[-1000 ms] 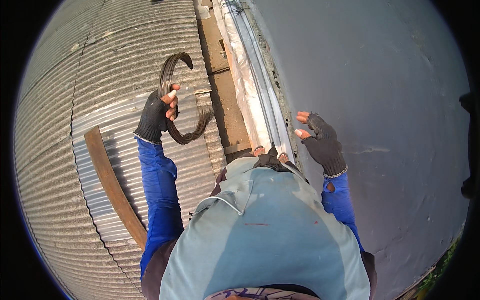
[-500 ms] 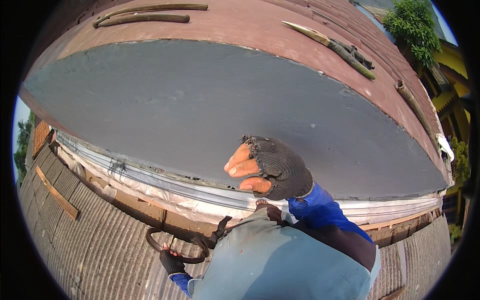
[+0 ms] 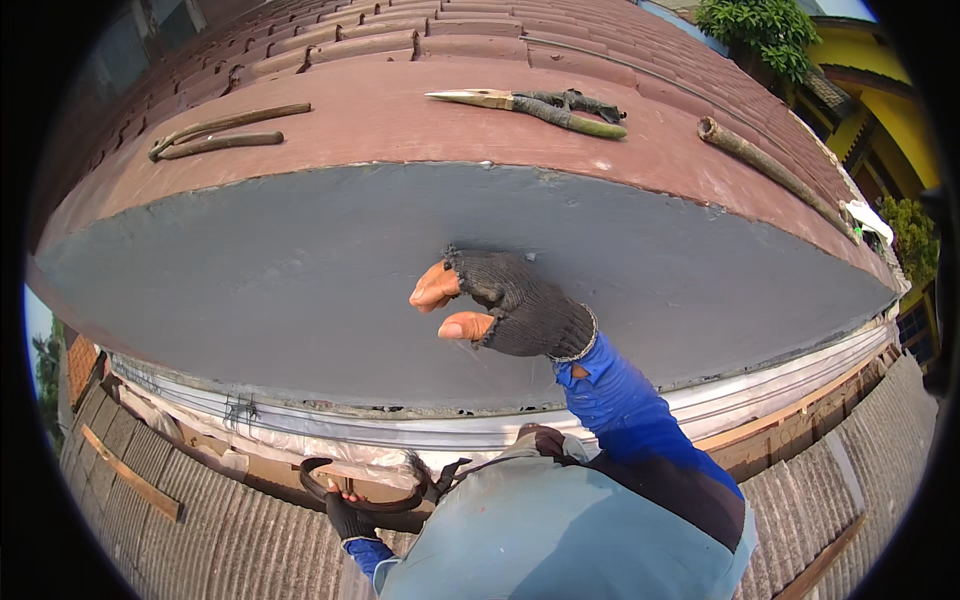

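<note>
My right hand (image 3: 515, 305), in a dark fingerless knit glove, is raised in front of the smooth grey wall face (image 3: 300, 270). Its fingers are bent, with a gap between them and the thumb, and I see nothing solid in it. A few faint thin lines show by the thumb, too fine to make out. Low on the left, my left hand (image 3: 350, 515), gloved the same way, has its fingers around a dark curved strap (image 3: 318, 482) beside my waist. Pliers with wrapped handles (image 3: 570, 112) lie on the reddish ledge (image 3: 380, 125) above the wall.
A rusty two-handled tool (image 3: 220, 135) and a long tube (image 3: 775, 172) also rest on the ledge, with roof tiles (image 3: 470, 30) behind. Thin bars (image 3: 330, 425) run along the wall's foot. Corrugated roofing (image 3: 230, 530) lies below, bearing a wooden strip (image 3: 130, 473).
The view has tilted up, showing more of the tiled roof. My right hand has shifted up the wall and leftward, its thumb further from the fingers. The left hand still holds the strap.
</note>
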### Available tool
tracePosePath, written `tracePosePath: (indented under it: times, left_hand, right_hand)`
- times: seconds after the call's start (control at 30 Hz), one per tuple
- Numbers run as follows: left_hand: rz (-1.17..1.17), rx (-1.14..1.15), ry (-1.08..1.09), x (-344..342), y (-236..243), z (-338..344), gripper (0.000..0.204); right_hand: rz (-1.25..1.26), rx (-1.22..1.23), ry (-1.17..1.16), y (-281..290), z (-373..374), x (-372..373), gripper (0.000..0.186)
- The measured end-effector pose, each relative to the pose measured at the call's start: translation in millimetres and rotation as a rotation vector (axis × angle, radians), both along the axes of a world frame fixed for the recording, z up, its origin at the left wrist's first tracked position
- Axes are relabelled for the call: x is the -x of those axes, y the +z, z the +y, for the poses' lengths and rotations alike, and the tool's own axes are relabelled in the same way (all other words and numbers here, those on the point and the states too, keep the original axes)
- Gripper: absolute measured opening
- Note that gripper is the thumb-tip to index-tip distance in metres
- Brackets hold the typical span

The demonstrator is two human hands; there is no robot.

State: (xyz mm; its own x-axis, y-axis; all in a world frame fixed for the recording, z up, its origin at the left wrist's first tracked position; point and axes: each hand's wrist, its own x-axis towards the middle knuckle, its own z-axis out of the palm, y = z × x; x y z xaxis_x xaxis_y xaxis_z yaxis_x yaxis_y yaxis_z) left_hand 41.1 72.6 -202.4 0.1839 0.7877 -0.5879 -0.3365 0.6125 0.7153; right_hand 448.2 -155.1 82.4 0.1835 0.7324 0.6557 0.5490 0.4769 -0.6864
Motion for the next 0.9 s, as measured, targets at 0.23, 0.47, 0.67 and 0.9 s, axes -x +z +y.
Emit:
tracePosePath:
  times: [0.23, 0.47, 0.67, 0.9]
  left_hand:
    - [-0.055, -0.016, 0.121, -19, 11, 1, 0.018]
    - [-0.043, -0.022, 0.171, -3, 9, -15, 0.022]
    - [-0.077, 0.025, 0.41, 50, -15, -52, 0.024]
    - [-0.065, 0.05, 0.558, 89, -27, -87, 0.022]
  right_hand:
    - [-0.159, -0.231, -0.2, 72, 30, 38, 0.032]
    - [-0.641, 0.157, -0.909, 194, 159, 59, 0.042]
    - [-0.629, 0.167, -0.912, 196, 163, 81, 0.03]
    - [-0.809, 0.209, -0.906, 199, 172, 60, 0.025]
